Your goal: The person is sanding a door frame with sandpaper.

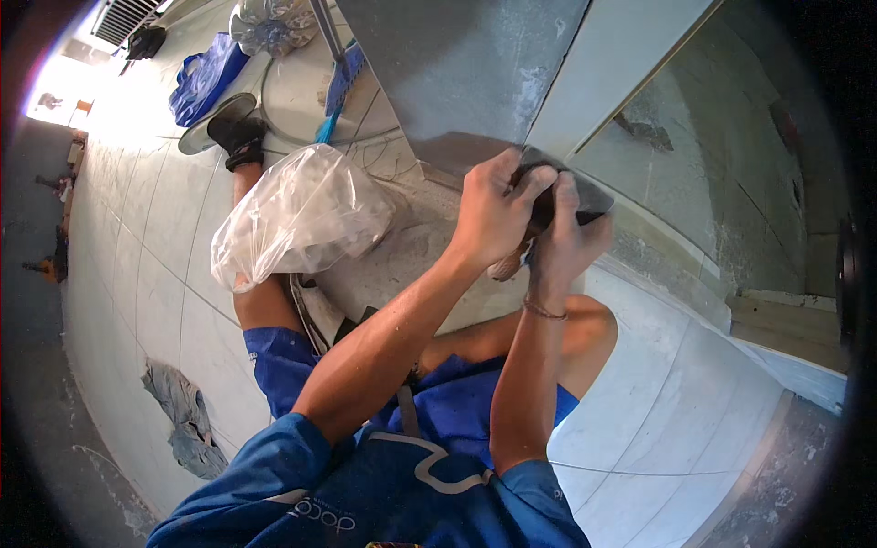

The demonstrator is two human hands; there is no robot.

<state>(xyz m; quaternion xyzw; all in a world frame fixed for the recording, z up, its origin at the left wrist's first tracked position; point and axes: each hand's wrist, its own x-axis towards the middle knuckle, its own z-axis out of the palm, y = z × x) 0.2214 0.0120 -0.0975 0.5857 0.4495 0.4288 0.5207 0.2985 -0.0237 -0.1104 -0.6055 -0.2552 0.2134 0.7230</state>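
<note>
My left hand (496, 205) and my right hand (568, 236) are close together at the lower corner of a grey panel (470, 78). Between them is a dark, flat, square-edged piece (592, 194), gripped by the curled fingers of both hands. The fingers cover much of it, so its exact kind cannot be made out. It lies against the foot of the panel and the pale strip (630, 55) beside it. A clear plastic bag (306, 215) rests over my outstretched leg, left of my hands.
Dusty pale tiles (137, 247) cover the floor. A grey rag (185, 416) lies at the left. Farther off are a blue bag (206, 80), a blue broom (341, 87) and a plastic-wrapped bundle (274, 26). At the right, a low ledge (676, 242) edges a recess.
</note>
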